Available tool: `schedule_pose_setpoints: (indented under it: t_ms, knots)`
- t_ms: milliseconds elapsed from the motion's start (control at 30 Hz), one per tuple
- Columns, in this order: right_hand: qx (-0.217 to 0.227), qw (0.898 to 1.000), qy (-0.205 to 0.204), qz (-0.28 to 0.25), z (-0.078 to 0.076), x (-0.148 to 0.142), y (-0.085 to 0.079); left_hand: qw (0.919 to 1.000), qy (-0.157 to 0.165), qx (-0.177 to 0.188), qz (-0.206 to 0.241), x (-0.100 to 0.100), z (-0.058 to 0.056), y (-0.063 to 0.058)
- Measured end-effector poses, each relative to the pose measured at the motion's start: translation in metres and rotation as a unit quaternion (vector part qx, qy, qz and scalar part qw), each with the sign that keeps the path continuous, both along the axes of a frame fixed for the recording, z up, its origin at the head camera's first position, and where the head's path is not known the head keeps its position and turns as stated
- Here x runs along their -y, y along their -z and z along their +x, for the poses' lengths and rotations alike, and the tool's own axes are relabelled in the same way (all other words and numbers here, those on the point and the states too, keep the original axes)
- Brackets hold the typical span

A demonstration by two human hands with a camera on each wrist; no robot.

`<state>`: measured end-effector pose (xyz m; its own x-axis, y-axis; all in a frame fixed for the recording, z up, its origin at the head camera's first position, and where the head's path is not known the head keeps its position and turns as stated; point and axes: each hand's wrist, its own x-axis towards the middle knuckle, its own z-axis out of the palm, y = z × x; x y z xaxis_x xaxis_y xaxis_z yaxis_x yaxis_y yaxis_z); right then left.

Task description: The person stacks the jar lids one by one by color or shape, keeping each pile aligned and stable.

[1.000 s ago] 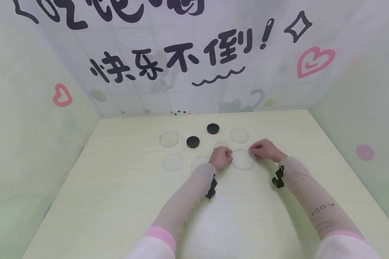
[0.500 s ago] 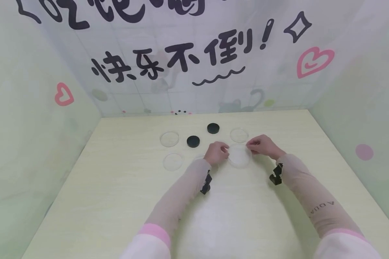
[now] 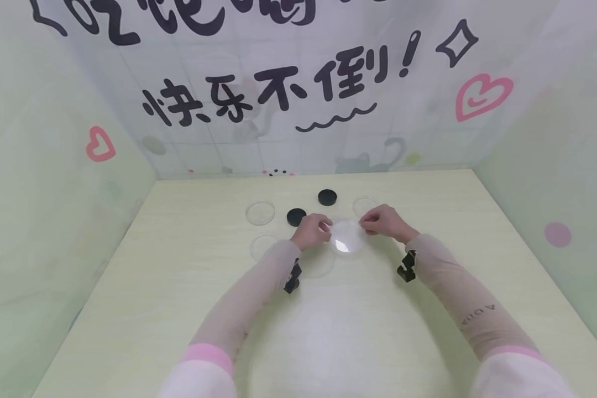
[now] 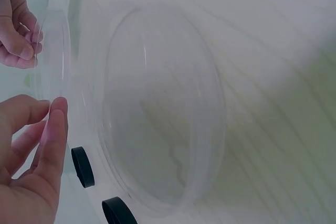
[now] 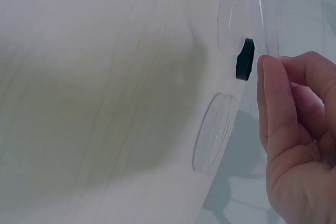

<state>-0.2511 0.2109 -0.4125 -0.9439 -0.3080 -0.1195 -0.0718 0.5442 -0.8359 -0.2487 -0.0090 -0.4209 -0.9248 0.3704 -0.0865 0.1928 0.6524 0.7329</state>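
Two-handed grip (image 3: 311,232) (image 3: 388,223) on one dish (image 3: 347,237), two black discs (image 3: 327,197) (image 3: 295,217) beyond.

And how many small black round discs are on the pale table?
2: the farther disc toward the back, the nearer disc partly behind the left hand. More could be hidden.

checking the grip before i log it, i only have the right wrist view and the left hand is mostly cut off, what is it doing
Observer: The left hand pinches the edge of the clear disc, as the left wrist view shows.
Operator: i see one black disc, any more
Observer: The head view shows two, a farther black disc and a nearer black disc.
Operator: anything by the left sleeve
Observer: Yes, a clear dish, partly hidden behind the left sleeve.
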Motion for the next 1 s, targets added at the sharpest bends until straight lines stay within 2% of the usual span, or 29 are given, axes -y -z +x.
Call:
schedule_pose_setpoints:
  t_ms: [100,200,467,633,800,1000]
  knots:
    - [-0.007,1.000,-0.001,0.003,0.000,0.013,0.001,1.0000,-0.007,0.004,0.004,0.013,0.003,-0.001]
    - [0.006,1.000,0.012,0.019,0.001,0.030,0.002,0.9999,-0.009,0.009,0.002,0.026,0.006,-0.004]
    - [-0.011,1.000,-0.003,0.013,0.004,0.058,0.007,0.9998,-0.012,0.016,0.002,0.055,0.009,-0.005]
    - [-0.001,1.000,-0.016,0.010,0.007,0.067,0.010,0.9997,-0.010,0.020,0.005,0.065,0.013,-0.004]
    - [0.011,0.999,-0.027,0.022,0.010,0.073,0.011,0.9992,-0.007,0.038,0.008,0.073,0.014,0.001]
    - [0.022,0.999,-0.026,0.042,0.013,0.076,0.016,0.9991,-0.007,0.041,-0.006,0.076,0.017,0.007]
